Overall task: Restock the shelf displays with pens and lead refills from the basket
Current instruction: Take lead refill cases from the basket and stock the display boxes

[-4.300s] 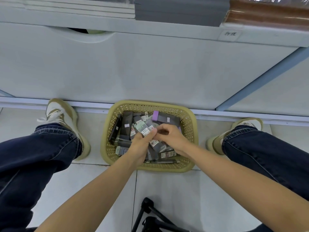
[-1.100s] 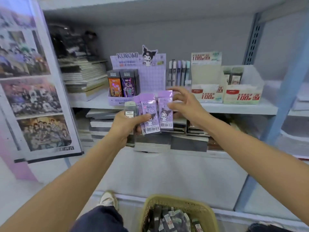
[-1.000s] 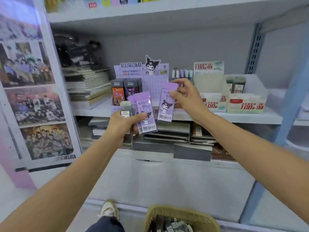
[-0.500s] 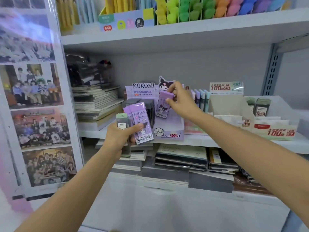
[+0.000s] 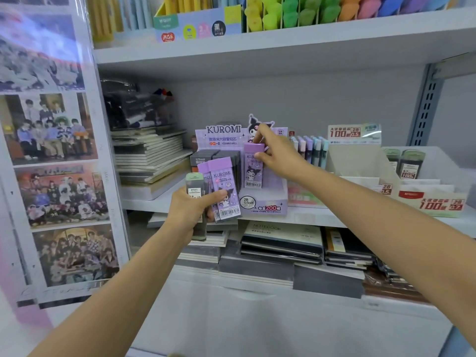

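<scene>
Head view, step: You are loading the Kuromi display box (image 5: 262, 202) on the middle shelf (image 5: 322, 217). I judge the restock to be partway through, since more stock waits in your other hand.
Head view, right hand: Your right hand (image 5: 277, 157) pinches one purple refill case (image 5: 253, 171) near its cap end.
Head view, case position: It stands upright in the box's right-hand bay, just beside the row of dark cases (image 5: 219, 161). Whether its foot has reached the bottom cannot be told.
Head view, left hand: Your left hand (image 5: 192, 210) grips a fan of spare refills. The purple cases (image 5: 224, 191) are in front and a grey-green case (image 5: 195, 184) is behind, held up before the box's left side.
Head view, basket: It is out of frame.
Next move: Press the case down until it seats, then let it go and draw the next purple one from the fan. The grey-green case probably belongs in the white 0.7 tray (image 5: 432, 202) to the right, not here.
</scene>
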Action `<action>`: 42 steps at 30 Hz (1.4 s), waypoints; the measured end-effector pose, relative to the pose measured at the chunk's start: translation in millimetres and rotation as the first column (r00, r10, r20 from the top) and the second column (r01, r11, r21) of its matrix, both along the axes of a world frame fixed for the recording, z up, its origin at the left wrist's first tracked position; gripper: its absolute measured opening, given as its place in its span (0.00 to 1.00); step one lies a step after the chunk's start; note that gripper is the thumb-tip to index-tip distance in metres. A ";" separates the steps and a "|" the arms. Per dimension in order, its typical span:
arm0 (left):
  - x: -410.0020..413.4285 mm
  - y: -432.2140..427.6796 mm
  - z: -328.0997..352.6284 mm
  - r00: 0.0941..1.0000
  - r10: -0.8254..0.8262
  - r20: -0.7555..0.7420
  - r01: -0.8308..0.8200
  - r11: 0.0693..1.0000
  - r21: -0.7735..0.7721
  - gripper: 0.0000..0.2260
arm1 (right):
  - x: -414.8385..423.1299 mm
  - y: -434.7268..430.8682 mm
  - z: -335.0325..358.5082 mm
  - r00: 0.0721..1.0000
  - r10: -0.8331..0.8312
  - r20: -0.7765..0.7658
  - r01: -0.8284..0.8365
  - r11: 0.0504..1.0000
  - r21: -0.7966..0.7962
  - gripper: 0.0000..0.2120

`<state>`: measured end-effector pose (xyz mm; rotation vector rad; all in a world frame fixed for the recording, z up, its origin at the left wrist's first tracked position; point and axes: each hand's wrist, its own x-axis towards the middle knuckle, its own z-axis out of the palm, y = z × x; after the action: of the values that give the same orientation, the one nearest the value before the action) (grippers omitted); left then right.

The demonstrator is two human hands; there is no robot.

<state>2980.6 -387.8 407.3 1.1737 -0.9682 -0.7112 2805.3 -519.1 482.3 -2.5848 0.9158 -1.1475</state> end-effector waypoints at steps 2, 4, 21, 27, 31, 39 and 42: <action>1.2 -1.1 -0.7 1.000 0.002 -0.003 -0.002 1.000 0.000 0.14 | -2.1 -2.1 -2.7 0.999 -0.007 0.050 0.007 1.000 -0.005 0.12; 2.9 -2.6 -1.7 1.000 -0.003 -0.006 0.003 1.000 0.005 0.15 | -6.2 -5.3 -5.8 0.995 -0.021 0.098 0.021 1.000 0.002 0.11; 1.0 -4.1 -2.2 0.999 -0.038 -0.030 0.038 0.999 0.002 0.09 | 0.3 -10.6 -6.2 0.987 -0.144 -0.075 0.128 0.974 -0.185 0.09; -4.9 0.3 1.3 0.998 -0.062 -0.017 0.062 0.998 -0.003 0.10 | -3.1 12.8 -6.1 0.992 -0.022 0.124 0.042 0.987 -0.157 0.14; -18.3 3.4 5.2 0.993 -0.111 0.028 0.112 0.993 -0.037 0.09 | -1.1 42.6 -12.8 0.968 0.178 0.177 -0.209 0.962 0.175 0.19; -23.4 5.7 8.9 0.995 -0.098 0.020 0.099 0.995 -0.001 0.03 | -25.2 49.9 -12.0 0.931 0.190 0.311 -0.301 0.881 0.364 0.16; -21.8 7.5 10.8 0.996 -0.087 0.023 0.087 0.996 0.010 0.05 | -36.4 46.6 -4.5 0.896 0.129 0.425 -0.287 0.897 0.335 0.11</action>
<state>2958.8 -380.3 418.1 1.1553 -1.0424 -0.7733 2768.9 -472.5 477.8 -1.9778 0.6652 -1.2139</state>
